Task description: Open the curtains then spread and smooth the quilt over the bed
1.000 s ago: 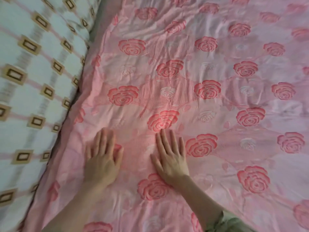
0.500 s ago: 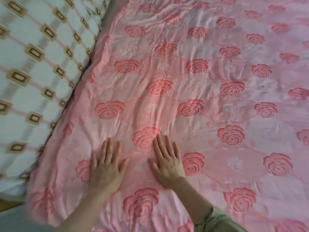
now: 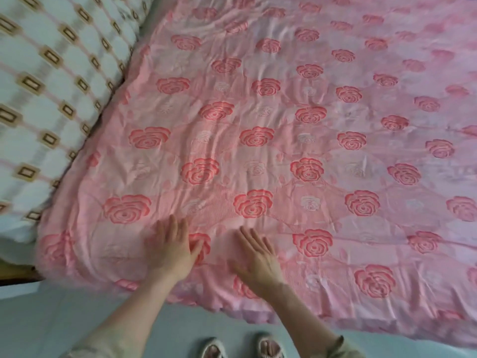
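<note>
- Quilt (image 3: 309,151): pink with a red rose pattern, spread over the bed. It fills most of the view. Its near hem hangs over the bed's edge above the floor (image 3: 64,319).
- Left hand (image 3: 171,249): palm down on the quilt just inside the near hem, fingers straight and together, thumb out. It presses flat and grasps nothing.
- Right hand (image 3: 258,257): also flat on the quilt, fingers extended and pointing away from the body, nothing held. It lies just beside the left hand, apart from it.
- Key relation: both hands sit at the quilt's near-left corner region. Most of the cloth lies ahead and far off to the right, so the right hand is nearer the uncovered stretch.
- Surface condition: shallow creases show ahead of the hands and along the near hem at right. Judged partly smoothed, with further strokes likely outward and rightward.
- Patterned white bedding (image 3: 38,86): lies along the quilt's left edge, touching it.
- Slippers (image 3: 271,347): on the floor below the hands.
- Curtains: not in view.
</note>
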